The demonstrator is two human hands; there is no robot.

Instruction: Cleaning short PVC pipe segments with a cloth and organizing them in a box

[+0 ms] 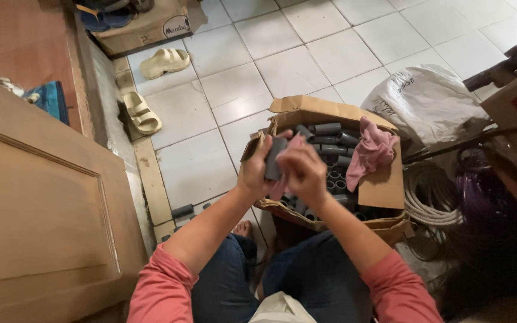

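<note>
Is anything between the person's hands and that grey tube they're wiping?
Nothing visible. The left hand grips the grey tube directly; the right hand presses a pink cloth against it, above the cardboard box.

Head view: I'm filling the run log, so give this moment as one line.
left hand: holds dark grey short tube | right hand: pink cloth against tube | below: open cardboard box of grey tubes
</note>
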